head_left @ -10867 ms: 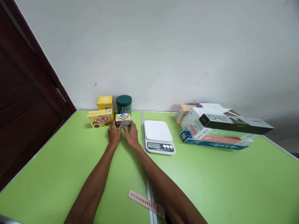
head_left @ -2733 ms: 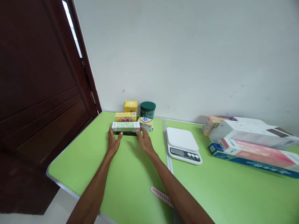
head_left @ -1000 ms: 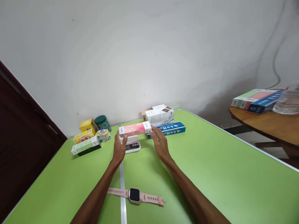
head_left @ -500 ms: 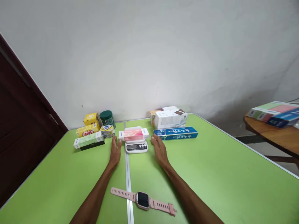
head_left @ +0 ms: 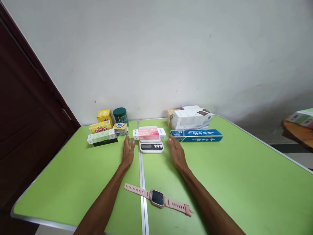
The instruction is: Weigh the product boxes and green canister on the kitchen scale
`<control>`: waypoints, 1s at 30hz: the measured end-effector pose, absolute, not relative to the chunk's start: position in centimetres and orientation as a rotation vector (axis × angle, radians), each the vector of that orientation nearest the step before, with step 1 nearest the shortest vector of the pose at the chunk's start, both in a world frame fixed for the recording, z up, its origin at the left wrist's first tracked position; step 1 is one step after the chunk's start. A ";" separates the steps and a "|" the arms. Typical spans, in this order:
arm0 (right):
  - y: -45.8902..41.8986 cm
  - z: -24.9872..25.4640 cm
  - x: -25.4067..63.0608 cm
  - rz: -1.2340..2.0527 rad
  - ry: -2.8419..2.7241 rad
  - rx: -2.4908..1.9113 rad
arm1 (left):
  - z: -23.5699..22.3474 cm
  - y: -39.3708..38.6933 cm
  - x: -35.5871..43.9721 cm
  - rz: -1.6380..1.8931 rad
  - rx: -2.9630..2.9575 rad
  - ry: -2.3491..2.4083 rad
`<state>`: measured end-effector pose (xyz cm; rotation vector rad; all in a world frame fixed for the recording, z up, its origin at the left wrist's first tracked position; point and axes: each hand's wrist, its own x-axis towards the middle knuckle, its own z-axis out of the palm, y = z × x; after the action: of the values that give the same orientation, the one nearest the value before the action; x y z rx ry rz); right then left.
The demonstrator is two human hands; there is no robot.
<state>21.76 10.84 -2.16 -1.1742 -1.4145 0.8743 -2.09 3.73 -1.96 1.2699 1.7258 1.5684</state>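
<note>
A pink and white toothpaste box [head_left: 149, 133] lies across the pan of a small white digital kitchen scale [head_left: 151, 150]; I cannot read its display. To the left of the scale is my left hand [head_left: 128, 151], holding nothing, its fingers stretched forward. My right hand [head_left: 177, 153] rests on the other side, also free, fingers extended near the front left end of a blue toothpaste box [head_left: 197, 135]. Both hands are apart from the scale. Nearer to me, between my forearms, a pink smartwatch [head_left: 157, 198] lies with its strap spread out.
Several small boxes stand back left, including a green and white box [head_left: 102, 137] and a yellow box [head_left: 100, 126], beside a green-lidded jar [head_left: 120, 115]. A large white box [head_left: 192, 118] sits back right. Further right, a wooden table [head_left: 297, 130] holds more boxes.
The camera view has shifted, so the table and everything on it appear further right and slightly higher. My hands keep nearly the same place beside the scale.
</note>
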 end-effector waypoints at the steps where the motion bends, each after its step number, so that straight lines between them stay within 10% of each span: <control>1: 10.8 -2.1 21.7 0.893 -1.428 -1.170 | -2.0 3.7 -1.9 1.548 1.304 1.741; 15: 8.8 -0.2 20.5 1.009 -1.555 -1.046 | -0.6 2.0 -1.1 1.643 1.404 1.693; 30: 7.6 3.7 -0.8 1.282 -1.819 -0.709 | 2.4 -3.0 -17.8 1.943 1.106 2.360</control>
<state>-0.83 7.61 3.69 -0.7091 -1.8185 1.2824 -17.78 -2.97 2.36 1.1059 2.3596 1.9433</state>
